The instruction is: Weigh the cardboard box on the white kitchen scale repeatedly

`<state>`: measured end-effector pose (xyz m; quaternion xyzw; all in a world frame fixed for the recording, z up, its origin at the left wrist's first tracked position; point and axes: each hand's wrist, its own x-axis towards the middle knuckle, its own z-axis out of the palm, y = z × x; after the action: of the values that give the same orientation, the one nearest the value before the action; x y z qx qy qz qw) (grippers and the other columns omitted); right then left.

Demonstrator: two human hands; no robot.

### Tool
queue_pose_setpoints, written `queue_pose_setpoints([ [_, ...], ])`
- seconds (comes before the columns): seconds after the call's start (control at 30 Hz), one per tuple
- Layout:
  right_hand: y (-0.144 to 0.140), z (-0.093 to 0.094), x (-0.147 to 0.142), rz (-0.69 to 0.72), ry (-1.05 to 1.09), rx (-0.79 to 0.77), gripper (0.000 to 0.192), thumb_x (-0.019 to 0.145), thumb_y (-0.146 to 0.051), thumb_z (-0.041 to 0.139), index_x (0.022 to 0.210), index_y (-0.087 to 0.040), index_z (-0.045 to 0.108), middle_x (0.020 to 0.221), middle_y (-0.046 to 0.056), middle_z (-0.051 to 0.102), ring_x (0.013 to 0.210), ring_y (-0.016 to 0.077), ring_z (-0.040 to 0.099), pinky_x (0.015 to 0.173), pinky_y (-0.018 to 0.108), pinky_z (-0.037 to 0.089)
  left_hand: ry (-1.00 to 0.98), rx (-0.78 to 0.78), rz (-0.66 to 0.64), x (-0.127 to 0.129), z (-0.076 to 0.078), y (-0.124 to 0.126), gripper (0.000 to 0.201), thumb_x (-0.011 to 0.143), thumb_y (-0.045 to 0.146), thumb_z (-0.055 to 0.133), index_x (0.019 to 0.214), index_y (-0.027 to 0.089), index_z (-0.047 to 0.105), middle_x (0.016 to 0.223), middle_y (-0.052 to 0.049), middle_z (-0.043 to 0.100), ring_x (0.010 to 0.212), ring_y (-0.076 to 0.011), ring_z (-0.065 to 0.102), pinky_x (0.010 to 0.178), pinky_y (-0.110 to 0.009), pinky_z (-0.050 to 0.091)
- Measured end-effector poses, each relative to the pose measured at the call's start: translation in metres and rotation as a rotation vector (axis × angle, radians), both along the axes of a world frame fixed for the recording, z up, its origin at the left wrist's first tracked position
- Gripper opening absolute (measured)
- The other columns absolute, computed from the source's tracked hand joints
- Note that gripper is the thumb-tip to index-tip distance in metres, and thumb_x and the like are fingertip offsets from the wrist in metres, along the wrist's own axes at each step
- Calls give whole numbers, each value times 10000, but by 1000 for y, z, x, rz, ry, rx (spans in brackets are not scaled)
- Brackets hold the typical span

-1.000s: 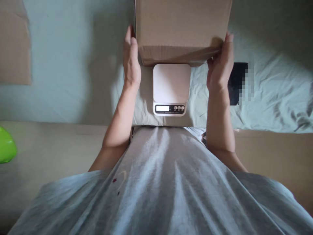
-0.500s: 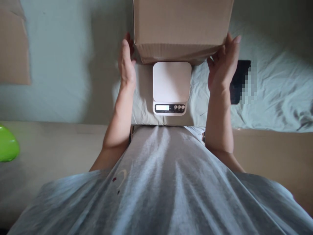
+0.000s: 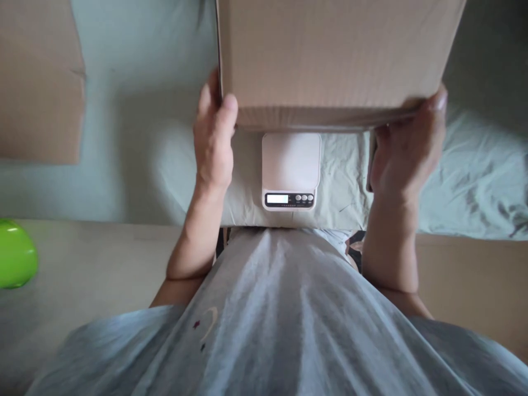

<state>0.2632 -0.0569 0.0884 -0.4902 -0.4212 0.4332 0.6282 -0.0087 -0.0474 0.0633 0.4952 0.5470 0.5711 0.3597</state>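
A large cardboard box (image 3: 334,52) fills the upper middle of the view, its far part cut off by the top edge. My left hand (image 3: 214,137) grips its left side near the lower corner, thumb on the near face. At the lower right corner my right hand (image 3: 408,143) holds the box, with fingers partly under its edge. Just below the box's near edge, a white digital kitchen scale (image 3: 291,162) lies on the green cloth, its small display lit. I cannot read the display. The box hides the back of the scale's surroundings.
The green cloth (image 3: 157,187) covers the surface up to its front edge. A flat piece of cardboard (image 3: 39,110) lies at the far left. Below it, a bright green rounded object (image 3: 16,254) shows at the left edge. A dark flat object (image 3: 371,165) is mostly hidden behind my right hand.
The box has come up closer to my head and looks larger. My left hand, apart from the box before, now grips its side. My right hand has shifted right with the corner.
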Motion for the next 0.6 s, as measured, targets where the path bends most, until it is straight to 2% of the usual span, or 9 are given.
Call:
queue_pose_setpoints([
  [0.13, -42, 2, -9, 1, -21, -40, 319, 905, -409, 397, 1110, -315, 623, 1224, -13, 587, 1250, 219, 510, 1060, 378, 443, -42, -78, -35, 6, 9, -40, 517, 899, 587, 450, 1359, 355, 414, 1507, 81, 353, 1486, -238, 26, 1244, -475, 107],
  [0.27, -62, -9, -10, -4, -78, -161, 376, 867, -501, 395, 1174, -374, 570, 1282, -38, 552, 1307, 250, 461, 1118, 450, 388, -98, -178, -108, 13, 12, -64, 515, 830, 584, 572, 1286, 361, 490, 1432, 27, 462, 1458, -304, 196, 1207, -536, 203],
  [0.4, -64, -15, -8, -6, -131, -174, 414, 846, -563, 396, 1197, -399, 542, 1293, -43, 535, 1336, 262, 434, 1130, 458, 374, -133, -192, -122, 14, 11, -71, 494, 791, 568, 621, 1227, 350, 537, 1371, 7, 518, 1389, -314, 358, 1192, -517, 248],
  [0.6, -67, -22, -3, 36, -112, -150, 424, 824, -557, 439, 1192, -381, 553, 1246, -11, 554, 1263, 274, 487, 1062, 491, 416, -122, -138, -114, 11, 5, -72, 474, 803, 526, 624, 1223, 324, 541, 1349, -8, 542, 1348, -298, 419, 1168, -507, 285],
])
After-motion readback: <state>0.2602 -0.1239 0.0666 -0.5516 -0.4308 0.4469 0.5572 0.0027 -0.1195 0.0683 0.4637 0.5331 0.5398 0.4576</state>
